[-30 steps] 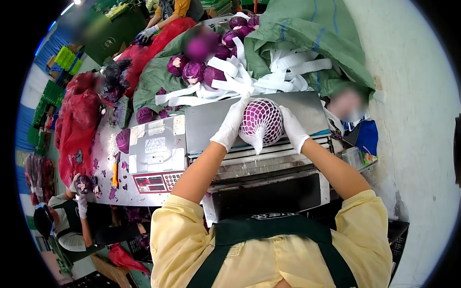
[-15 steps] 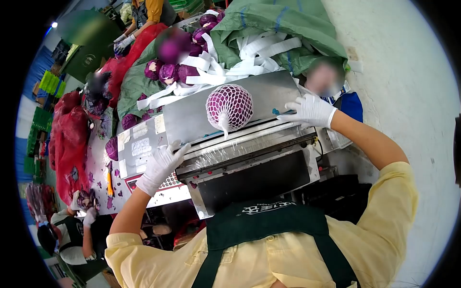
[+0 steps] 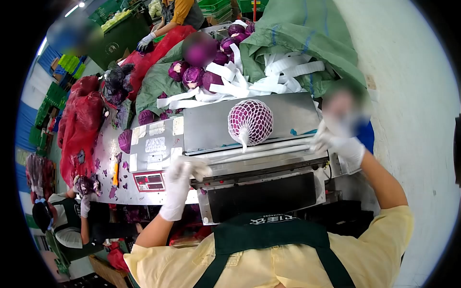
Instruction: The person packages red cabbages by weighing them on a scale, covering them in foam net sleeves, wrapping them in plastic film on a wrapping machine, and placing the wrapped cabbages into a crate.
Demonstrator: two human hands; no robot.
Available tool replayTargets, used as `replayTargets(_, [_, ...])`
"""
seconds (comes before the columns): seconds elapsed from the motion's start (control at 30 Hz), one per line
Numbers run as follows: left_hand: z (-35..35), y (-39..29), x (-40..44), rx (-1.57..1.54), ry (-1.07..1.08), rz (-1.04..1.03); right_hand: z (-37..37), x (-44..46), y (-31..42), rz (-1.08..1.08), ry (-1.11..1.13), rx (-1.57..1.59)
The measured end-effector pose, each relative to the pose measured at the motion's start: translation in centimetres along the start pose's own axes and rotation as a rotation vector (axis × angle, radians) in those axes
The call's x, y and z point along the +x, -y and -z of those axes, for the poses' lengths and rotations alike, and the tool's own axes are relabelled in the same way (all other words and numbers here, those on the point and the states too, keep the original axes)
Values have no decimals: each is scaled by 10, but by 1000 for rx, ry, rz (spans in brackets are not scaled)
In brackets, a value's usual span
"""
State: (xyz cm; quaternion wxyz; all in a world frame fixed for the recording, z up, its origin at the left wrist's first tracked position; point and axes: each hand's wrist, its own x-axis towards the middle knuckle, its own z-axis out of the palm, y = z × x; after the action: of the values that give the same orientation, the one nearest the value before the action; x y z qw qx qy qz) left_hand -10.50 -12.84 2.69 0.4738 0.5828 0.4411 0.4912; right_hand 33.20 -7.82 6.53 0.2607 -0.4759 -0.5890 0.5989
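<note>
A red cabbage in a white foam net (image 3: pixel 250 122) rests on the metal plate of a wrapping machine (image 3: pixel 206 127). A pale roller with clear plastic film (image 3: pixel 261 152) runs along the plate's near edge. My left hand (image 3: pixel 180 185), in a white glove, is at the film's left end with its fingers curled together. At the right end my gloved right hand (image 3: pixel 340 145) pinches the film; motion blurs it slightly. Both hands appear to hold the film's edge, though the thin sheet is hard to see.
Loose red cabbages (image 3: pixel 193 77) and white foam nets (image 3: pixel 269 81) lie behind the machine on green sacking (image 3: pixel 307 33). Left are red mesh sacks (image 3: pixel 81 125) and an orange-handled knife (image 3: pixel 116 172). Co-workers stand at the left (image 3: pixel 67 216) and far side (image 3: pixel 180 14).
My hands have gone from spread fingers at the roller's ends to closed fingers, and the film no longer hangs below the roller. The view has shifted; the netted cabbage stays on the plate.
</note>
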Motion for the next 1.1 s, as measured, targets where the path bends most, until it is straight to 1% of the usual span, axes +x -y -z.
replayTargets(0.03, [11,-3,10,8,10,-265,11,11,12,176,-84,-32])
replayTargets(0.07, [10,-11,21,9,8,-261,21,21,26,347,-177,-78])
replayTargets(0.13, [3,-26,55,241,-184,-368,11,60,37,606,-386,-454])
replayTargets(0.17, [1,-28,82,330,13,-448,6,79,42,709,-534,-639])
replayTargets(0.2, [-7,-17,100,431,153,-400,14,109,16,748,-483,-757])
replayTargets(0.23, [-13,9,117,498,289,-359,13,134,-6,726,-364,-877])
replayTargets(0.27, [-25,34,130,602,394,-382,13,159,-28,710,-238,-987])
replayTargets(0.3, [-37,46,137,827,486,-392,-2,168,-34,677,-140,-984])
replayTargets(0.33, [-49,67,138,461,467,-165,-16,177,-39,639,-43,-977])
replayTargets(0.37, [-57,62,143,433,449,-120,-36,176,-43,640,-40,-856])
replayTargets(0.43, [-57,64,154,491,391,23,-43,183,-41,628,140,-398])
replayTargets(0.47, [-59,68,151,484,393,35,-38,175,-41,455,160,-352])
replayTargets(0.5, [-62,73,147,220,409,129,-40,163,-29,283,179,-305])
replayTargets(0.53, [-64,78,141,-46,417,220,-41,140,-18,225,236,-270])
replayTargets(0.57, [-64,73,128,-41,504,299,-43,123,-22,151,258,-380])
replayTargets(0.63, [-75,12,82,-221,586,636,-59,72,-15,230,392,-319])
replayTargets(0.7, [-78,10,41,-224,737,951,-77,23,-33,-288,477,107])
replayTargets(0.73, [-84,12,24,-217,788,1049,-88,6,-33,-402,476,236])
replayTargets(0.77, [-87,13,10,-246,855,1136,-96,-11,-36,-619,485,367])
replayTargets(0.83, [-100,24,-26,-299,760,1229,-110,-34,-72,-700,542,432])
replayTargets(0.87, [-106,29,-35,-363,715,1263,-113,-36,-95,-699,543,435])
replayTargets(0.9, [-106,37,-39,-361,715,1266,-116,-38,-118,-719,536,498])
replayTargets(0.93, [-103,47,-40,-401,761,1262,-119,-41,-129,-739,528,561])
replayTargets(0.97, [-104,63,-44,-422,737,1284,-120,-39,-126,-760,479,519])
replayTargets(1.03, [-106,76,-57,-441,714,1304,-123,-38,-123,-715,482,478])
replayTargets(1.07, [-109,70,-70,-490,599,1190,-126,-45,-113,-629,481,443])
replayTargets(1.1, [-112,65,-84,-536,485,1074,-126,-55,-101,-627,479,443])
